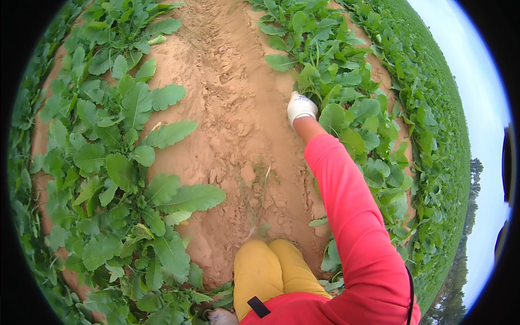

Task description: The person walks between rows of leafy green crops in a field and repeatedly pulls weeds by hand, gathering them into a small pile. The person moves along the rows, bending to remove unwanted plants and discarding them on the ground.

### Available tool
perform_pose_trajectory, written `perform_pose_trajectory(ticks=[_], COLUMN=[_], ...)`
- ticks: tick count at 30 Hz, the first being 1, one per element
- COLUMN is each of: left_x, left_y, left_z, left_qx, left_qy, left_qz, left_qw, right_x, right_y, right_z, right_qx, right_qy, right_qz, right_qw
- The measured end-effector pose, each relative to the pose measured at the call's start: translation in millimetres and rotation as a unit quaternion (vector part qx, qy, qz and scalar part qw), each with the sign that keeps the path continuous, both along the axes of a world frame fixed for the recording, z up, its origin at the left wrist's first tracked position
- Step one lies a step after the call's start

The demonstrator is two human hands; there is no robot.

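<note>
My right hand (301, 106), in a white glove with dark print on its back, reaches forward to the edge of the right-hand row of leafy green plants (331, 77). Its fingers are hidden among the stems and lower leaves, so I cannot tell whether they grip anything. Low in the picture, beside my left thigh, a small part of my left hand (222, 317) shows in a pale, soiled glove. The picture's lower edge cuts it off, and its fingers cannot be made out. Leaves of the left-hand row (134, 195) lie close to it.
Between the rows runs a furrow of loose brown soil (235, 122) with clods. A few strands of grass (266, 183) stand before my knees in yellow trousers (260, 264). More crop rows (430, 134) stretch off to the right, towards trees (473, 195).
</note>
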State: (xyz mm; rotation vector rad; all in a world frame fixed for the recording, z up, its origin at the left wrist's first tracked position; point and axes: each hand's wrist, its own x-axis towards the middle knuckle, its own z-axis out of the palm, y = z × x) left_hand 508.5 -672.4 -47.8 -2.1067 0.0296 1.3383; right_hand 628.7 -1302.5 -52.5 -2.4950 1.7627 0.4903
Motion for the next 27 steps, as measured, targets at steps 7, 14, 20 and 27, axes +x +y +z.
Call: perform_pose_trajectory(ticks=[7, 14, 20, 27], left_x=[4, -2, -4, -7], left_y=[-7, 6, 11, 13], left_z=[1, 8, 18, 32], left_qx=[0.002, -0.007, -0.075, -0.158], left_qy=[0.0, -0.024, -0.034, -0.057], left_qz=[0.006, 0.0, -0.009, -0.037], left_qw=[1.0, 1.0, 0.997, 0.985], right_x=[-63, -146, -180, -218], right_y=[151, 344, 345, 353], right_z=[-26, -7, 19, 36], right_qx=[0.129, 0.393, 0.299, 0.269], right_qy=[-0.135, -0.056, -0.245, -0.263], right_qz=[0.198, 0.199, 0.14, 0.126], right_qw=[0.962, 0.896, 0.912, 0.918])
